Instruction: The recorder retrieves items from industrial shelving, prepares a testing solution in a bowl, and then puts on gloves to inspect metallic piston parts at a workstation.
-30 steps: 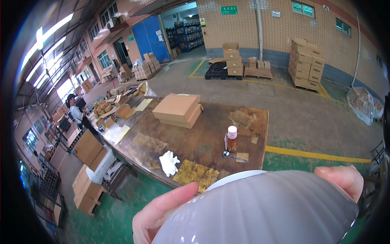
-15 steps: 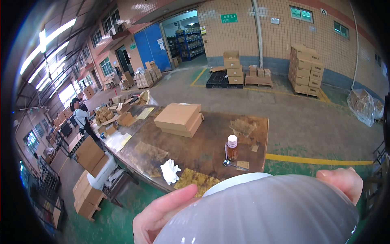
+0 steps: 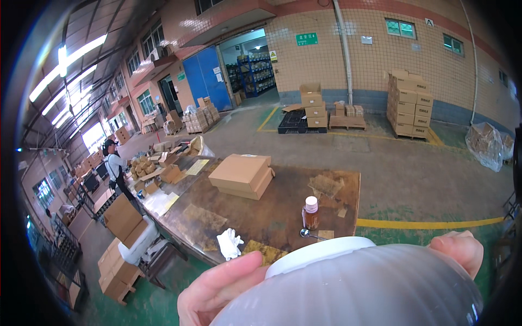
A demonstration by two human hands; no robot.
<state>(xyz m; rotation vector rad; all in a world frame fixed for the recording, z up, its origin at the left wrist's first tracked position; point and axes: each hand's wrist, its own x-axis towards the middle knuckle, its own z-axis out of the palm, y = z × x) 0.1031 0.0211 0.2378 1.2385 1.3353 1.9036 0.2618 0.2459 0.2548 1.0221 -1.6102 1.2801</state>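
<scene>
A large pale grey bowl (image 3: 353, 290) with a ribbed, glossy outside fills the lower part of the view, close to me. Its white foot ring (image 3: 321, 255) points away toward the table, and the inside is hidden. My left hand (image 3: 217, 288) grips the bowl's left side, thumb along the wall. On the right side, my right hand (image 3: 459, 251) is closed on the bowl, most of its fingers hidden behind it. Beyond the bowl, a bottle (image 3: 310, 213) of amber liquid with a white cap stands on the table, beside a metal spoon (image 3: 306, 233).
The worn brown table (image 3: 261, 217) holds a closed cardboard box (image 3: 242, 175) and crumpled white gloves (image 3: 229, 244). A person (image 3: 115, 168) stands at its far left end among small cartons. Stacked boxes (image 3: 409, 103) stand by the wall. Left of the table is a chair (image 3: 157, 255).
The bowl has tipped slightly, so more of its white foot ring shows. The surroundings sit lower in the view. Both hands keep their hold.
</scene>
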